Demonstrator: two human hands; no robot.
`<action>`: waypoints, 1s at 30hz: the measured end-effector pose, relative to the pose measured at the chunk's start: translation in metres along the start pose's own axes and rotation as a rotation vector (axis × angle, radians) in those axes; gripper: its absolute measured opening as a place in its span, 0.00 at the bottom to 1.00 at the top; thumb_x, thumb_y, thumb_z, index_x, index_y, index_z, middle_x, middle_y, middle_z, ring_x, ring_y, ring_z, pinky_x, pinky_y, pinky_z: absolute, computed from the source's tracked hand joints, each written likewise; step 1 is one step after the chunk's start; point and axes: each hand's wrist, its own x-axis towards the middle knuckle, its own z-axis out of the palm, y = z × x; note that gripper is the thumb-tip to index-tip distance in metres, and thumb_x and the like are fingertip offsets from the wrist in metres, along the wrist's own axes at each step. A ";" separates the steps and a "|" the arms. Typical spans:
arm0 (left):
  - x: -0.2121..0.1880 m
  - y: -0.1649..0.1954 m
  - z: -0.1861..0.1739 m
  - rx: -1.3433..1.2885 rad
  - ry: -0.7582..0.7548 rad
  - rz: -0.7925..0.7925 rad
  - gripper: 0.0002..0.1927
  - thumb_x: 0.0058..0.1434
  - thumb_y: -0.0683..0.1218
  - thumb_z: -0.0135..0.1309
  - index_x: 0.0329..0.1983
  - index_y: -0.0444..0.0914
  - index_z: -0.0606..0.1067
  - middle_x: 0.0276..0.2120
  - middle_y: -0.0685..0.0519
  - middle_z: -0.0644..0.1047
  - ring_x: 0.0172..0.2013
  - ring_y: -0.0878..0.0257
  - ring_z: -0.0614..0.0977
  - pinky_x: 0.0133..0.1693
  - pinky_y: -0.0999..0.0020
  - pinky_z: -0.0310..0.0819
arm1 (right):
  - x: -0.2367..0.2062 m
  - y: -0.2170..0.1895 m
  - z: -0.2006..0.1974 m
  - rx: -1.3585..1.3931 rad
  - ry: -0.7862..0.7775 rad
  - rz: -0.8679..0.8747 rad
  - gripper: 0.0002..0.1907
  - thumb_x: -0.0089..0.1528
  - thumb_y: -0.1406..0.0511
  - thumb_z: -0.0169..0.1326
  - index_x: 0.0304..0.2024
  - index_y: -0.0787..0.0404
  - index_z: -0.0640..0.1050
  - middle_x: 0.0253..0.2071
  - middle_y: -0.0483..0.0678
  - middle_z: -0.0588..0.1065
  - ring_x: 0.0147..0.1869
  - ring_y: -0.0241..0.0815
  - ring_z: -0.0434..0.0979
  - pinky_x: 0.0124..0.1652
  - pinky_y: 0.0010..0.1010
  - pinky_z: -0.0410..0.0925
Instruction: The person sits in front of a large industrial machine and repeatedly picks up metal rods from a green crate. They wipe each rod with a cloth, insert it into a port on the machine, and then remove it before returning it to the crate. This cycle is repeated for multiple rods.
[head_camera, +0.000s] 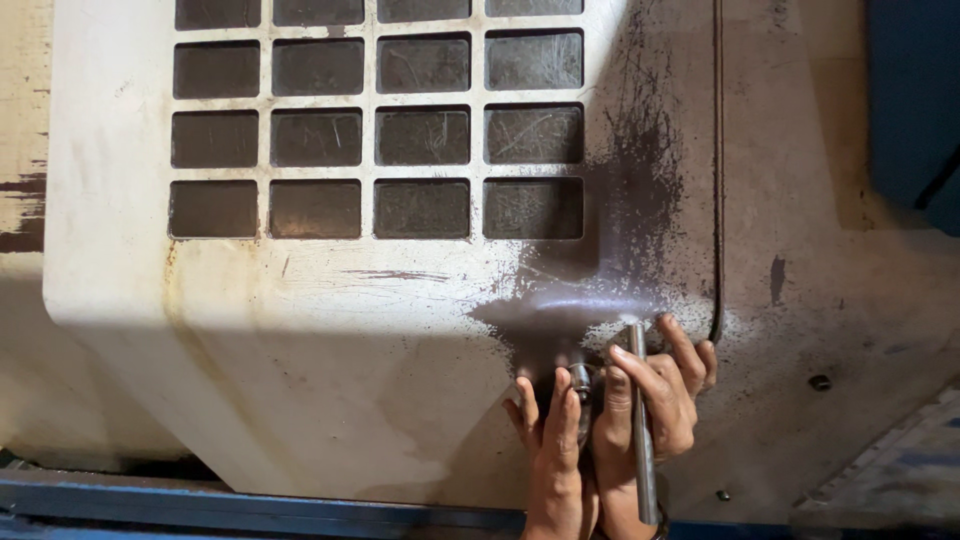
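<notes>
Nearest, at about 6 o'clock, both hands come up from the bottom edge and meet on a worn, cream-coloured machine cover (330, 330). The right hand (655, 395) is clenched around a slim steel bar handle (640, 440), which runs nearly upright through the fist, its lower end past the wrist and its top just above the fingers. The left hand (548, 425) lies just beside it at 9 o'clock, fingers stretched and pressed around a small metal socket head (580, 378) that sits against the cover; whether it truly grips the socket I cannot tell. A blue steel rail (250, 505) runs along the bottom from 7 o'clock.

Just beyond the hands, toward 12 o'clock, a dark smear of grime (625, 230) spreads up the cover. A small bolt head (819, 382) sits at 3 o'clock of the hands. Farthest, at 11 o'clock, a grid of rectangular vent openings (375, 135) fills the upper cover.
</notes>
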 end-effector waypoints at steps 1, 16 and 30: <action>0.000 -0.001 0.000 0.012 0.001 -0.003 0.39 0.71 0.44 0.55 0.80 0.47 0.49 0.78 0.47 0.55 0.78 0.39 0.43 0.73 0.36 0.26 | 0.000 0.000 0.000 0.000 0.003 0.002 0.05 0.70 0.61 0.55 0.43 0.52 0.81 0.28 0.43 0.76 0.71 0.44 0.73 0.79 0.42 0.48; -0.001 -0.001 0.000 0.033 0.039 0.030 0.37 0.71 0.47 0.52 0.79 0.45 0.50 0.77 0.45 0.57 0.78 0.39 0.47 0.73 0.37 0.31 | 0.004 -0.003 -0.002 0.007 -0.003 -0.009 0.06 0.69 0.63 0.55 0.43 0.56 0.81 0.30 0.45 0.77 0.70 0.47 0.73 0.78 0.42 0.48; 0.003 -0.001 0.002 0.071 0.089 0.070 0.36 0.71 0.48 0.53 0.79 0.44 0.52 0.76 0.44 0.58 0.78 0.39 0.48 0.73 0.33 0.29 | 0.006 -0.006 -0.003 0.028 -0.003 -0.006 0.06 0.69 0.63 0.54 0.43 0.56 0.81 0.29 0.45 0.77 0.70 0.47 0.74 0.78 0.41 0.48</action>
